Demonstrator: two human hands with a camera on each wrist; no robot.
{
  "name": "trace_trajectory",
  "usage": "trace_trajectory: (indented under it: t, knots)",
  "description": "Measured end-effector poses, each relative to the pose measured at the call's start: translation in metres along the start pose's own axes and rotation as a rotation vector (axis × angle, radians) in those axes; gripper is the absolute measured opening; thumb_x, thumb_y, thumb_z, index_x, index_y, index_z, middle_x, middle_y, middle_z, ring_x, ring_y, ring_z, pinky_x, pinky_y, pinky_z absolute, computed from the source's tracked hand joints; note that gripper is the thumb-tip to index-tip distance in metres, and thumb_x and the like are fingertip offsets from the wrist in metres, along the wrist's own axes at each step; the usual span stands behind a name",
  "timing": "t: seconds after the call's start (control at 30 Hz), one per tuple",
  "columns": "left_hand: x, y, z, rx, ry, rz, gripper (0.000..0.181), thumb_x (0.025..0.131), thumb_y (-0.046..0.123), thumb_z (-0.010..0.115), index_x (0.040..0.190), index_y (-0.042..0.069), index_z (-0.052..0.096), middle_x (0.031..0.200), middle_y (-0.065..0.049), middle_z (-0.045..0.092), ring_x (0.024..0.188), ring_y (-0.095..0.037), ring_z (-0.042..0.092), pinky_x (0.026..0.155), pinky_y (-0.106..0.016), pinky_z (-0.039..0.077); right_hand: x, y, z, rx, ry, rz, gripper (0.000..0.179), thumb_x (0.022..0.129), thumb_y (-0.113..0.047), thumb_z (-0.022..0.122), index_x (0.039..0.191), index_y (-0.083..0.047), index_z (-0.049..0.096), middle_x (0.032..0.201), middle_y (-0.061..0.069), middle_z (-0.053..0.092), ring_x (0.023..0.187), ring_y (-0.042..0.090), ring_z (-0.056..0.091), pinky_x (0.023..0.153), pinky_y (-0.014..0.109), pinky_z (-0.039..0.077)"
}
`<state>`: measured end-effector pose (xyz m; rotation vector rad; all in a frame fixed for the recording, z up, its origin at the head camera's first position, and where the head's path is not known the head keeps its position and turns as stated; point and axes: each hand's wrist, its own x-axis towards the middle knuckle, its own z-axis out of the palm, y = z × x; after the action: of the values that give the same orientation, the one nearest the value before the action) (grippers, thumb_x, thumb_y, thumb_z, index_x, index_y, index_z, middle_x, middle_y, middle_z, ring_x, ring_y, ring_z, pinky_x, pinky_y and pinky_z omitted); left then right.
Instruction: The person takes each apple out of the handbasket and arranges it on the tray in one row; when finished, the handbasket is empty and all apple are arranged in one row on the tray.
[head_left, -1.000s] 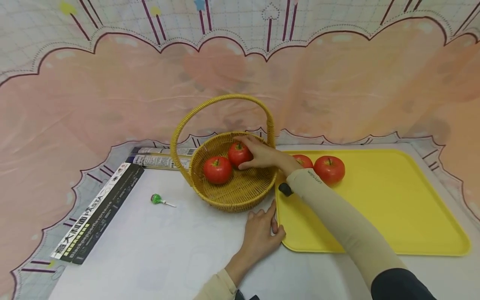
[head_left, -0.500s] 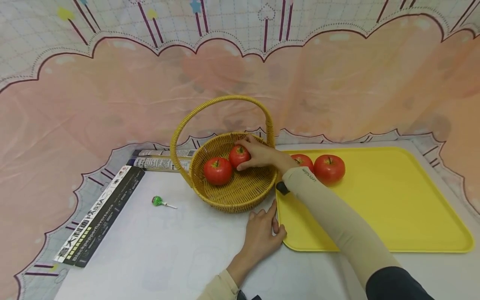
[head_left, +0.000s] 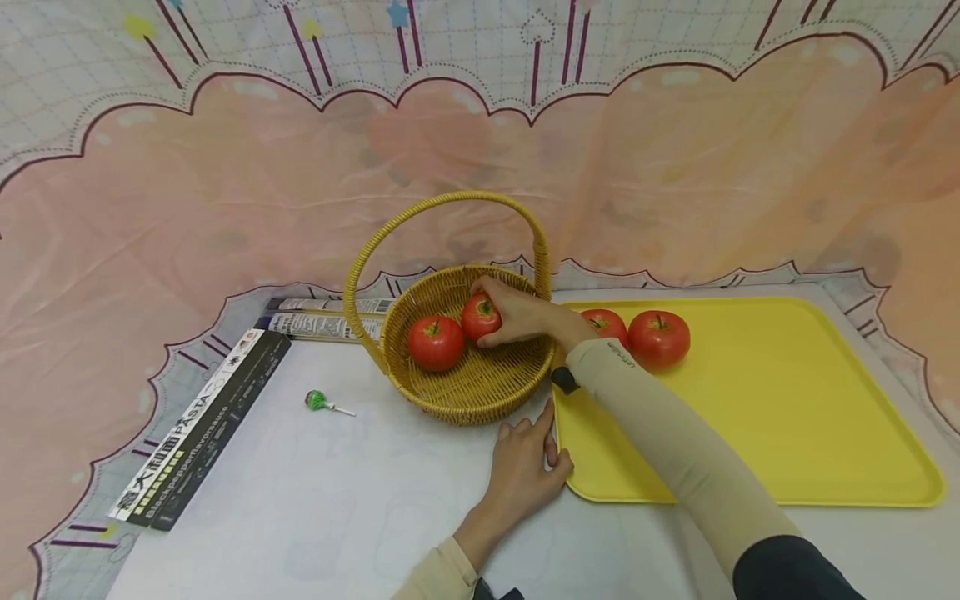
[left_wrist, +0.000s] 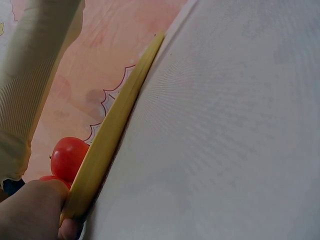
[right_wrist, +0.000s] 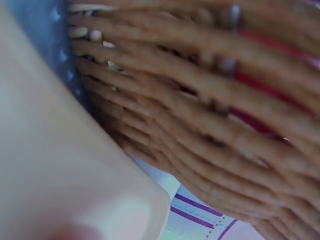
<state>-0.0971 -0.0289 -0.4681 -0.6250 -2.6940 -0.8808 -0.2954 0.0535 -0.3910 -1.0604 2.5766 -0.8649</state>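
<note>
In the head view a yellow wicker basket (head_left: pixel 487 400) with a tall handle holds two tomatoes. My right hand (head_left: pixel 517 315) reaches into it and grips the right-hand tomato (head_left: pixel 480 317), fingers curled behind it and thumb in front. Touching this one on its left is the other tomato (head_left: pixel 437 342). The right wrist view shows mostly blurred wicker (right_wrist: pixel 190 100) close up, with red behind the slats. My left hand (head_left: pixel 522 468) pinches the near left corner of a yellow tray (head_left: pixel 787 408); its thumb and a fingertip show at the tray's edge in the left wrist view.
On the tray lie two more tomatoes, one (head_left: pixel 659 340) in full view, the other (head_left: pixel 604 323) partly behind the right sleeve. A green lollipop (head_left: pixel 316 400), a black pasta box (head_left: pixel 202 429) and clear packs (head_left: pixel 322 323) lie left of the basket.
The fingers of my right hand have curled further round the tomato, which has shifted slightly right inside the basket. My left hand stays at the tray corner.
</note>
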Motion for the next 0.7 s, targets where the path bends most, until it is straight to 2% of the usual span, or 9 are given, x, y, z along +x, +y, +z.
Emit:
trace_trajectory:
  t: [0.43, 0.7]
  knots:
    - [0.0, 0.001, 0.0, -0.015, 0.007, -0.004, 0.063, 0.075, 0.021, 0.062, 0.133, -0.001, 0.051, 0.059, 0.015, 0.047, 0.057, 0.0, 0.034, 0.071, -0.022, 0.028, -0.013, -0.005, -0.002, 0.037, 0.101, -0.02, 0.076, 0.074, -0.031, 0.075, 0.135, -0.012, 0.033, 0.131, 0.005, 0.043, 0.114, 0.018, 0.051, 0.097, 0.035, 0.045]
    - [0.0, 0.002, -0.001, -0.021, -0.001, -0.003, 0.063, 0.076, 0.021, 0.061, 0.134, -0.001, 0.051, 0.059, 0.015, 0.047, 0.057, 0.001, 0.034, 0.072, -0.022, 0.029, -0.024, -0.007, -0.005, 0.031, 0.147, -0.02, 0.077, 0.075, -0.036, 0.074, 0.138, -0.016, 0.034, 0.137, 0.004, 0.041, 0.12, 0.019, 0.047, 0.099, 0.039, 0.043]
